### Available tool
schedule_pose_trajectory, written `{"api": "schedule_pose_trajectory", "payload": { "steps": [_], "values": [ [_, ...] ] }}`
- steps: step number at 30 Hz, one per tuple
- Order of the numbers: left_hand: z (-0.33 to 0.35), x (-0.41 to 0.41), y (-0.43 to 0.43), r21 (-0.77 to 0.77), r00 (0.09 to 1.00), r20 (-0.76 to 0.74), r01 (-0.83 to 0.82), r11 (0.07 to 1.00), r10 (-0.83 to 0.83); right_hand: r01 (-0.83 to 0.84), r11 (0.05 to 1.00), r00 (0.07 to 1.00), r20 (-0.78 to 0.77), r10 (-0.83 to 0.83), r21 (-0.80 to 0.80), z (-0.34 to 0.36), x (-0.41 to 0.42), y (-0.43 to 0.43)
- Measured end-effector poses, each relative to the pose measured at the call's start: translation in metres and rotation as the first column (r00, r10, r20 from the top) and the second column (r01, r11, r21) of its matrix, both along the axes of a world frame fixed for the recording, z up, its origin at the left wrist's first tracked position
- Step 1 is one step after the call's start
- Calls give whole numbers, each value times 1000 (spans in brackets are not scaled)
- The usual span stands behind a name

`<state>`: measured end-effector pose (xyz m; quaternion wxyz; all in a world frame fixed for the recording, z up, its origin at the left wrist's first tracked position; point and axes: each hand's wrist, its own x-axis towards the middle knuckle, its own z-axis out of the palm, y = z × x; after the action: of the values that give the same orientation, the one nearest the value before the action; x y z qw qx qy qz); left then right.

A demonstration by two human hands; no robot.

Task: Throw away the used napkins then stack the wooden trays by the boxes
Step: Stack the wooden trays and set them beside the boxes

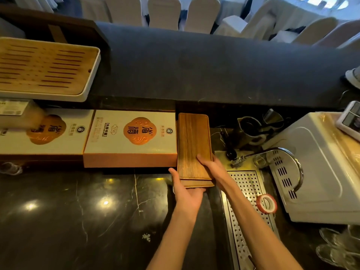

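A: Where are the wooden trays (193, 145)?

B: Middle of the frame, a little right of centre. They are stacked, the top one slightly shorter at the near end so the lower one's edge shows beneath it. The stack lies lengthwise away from the camera, its left side just beside the white and orange gift box (132, 137).

A: And the hands?

B: The left hand (186, 193) is under the near end of the stack, palm up, thumb running up the left edge; it is closed on the trays from below. The right hand (211, 168) lies on top at the near right corner, fingers flat on the wood and wrapped over the right edge, so it too is clamped on the trays.

A: More boxes?

B: A second matching box (48, 131) sits to the left of the first, partly under something blurred.

A: What else is around?

B: A slatted bamboo tea tray (44, 69) in the upper left, a perforated steel drain grate (247, 201) lower right with a curved faucet (280, 152) above it, and a roll of red tape (266, 204) on the grate's right side. The dark marble counter (78, 211) fills the lower left.
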<state>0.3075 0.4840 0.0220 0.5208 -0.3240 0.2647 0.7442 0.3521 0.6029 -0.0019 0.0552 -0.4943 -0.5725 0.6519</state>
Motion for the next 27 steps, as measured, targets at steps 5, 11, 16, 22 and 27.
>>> {"api": "schedule_pose_trajectory", "payload": {
  "steps": [5,11,16,22,27],
  "values": [
    [1,-12,6,-261,998,69,23,965,-5,58,994,998,-22,-60,-88,-13,-5,11],
    [16,-36,30,-389,970,236,35,920,63,42,994,997,-58,-47,-97,-15,-10,17],
    [7,-26,14,-351,933,229,-185,918,276,51,997,995,-81,-55,-56,-18,-8,13],
    [7,-43,17,-130,926,378,31,991,21,64,996,992,-109,-71,-70,-20,-8,10],
    [5,-44,22,-39,916,400,49,998,-30,84,991,985,-139,-99,-104,-20,-9,12]
  ]
}}
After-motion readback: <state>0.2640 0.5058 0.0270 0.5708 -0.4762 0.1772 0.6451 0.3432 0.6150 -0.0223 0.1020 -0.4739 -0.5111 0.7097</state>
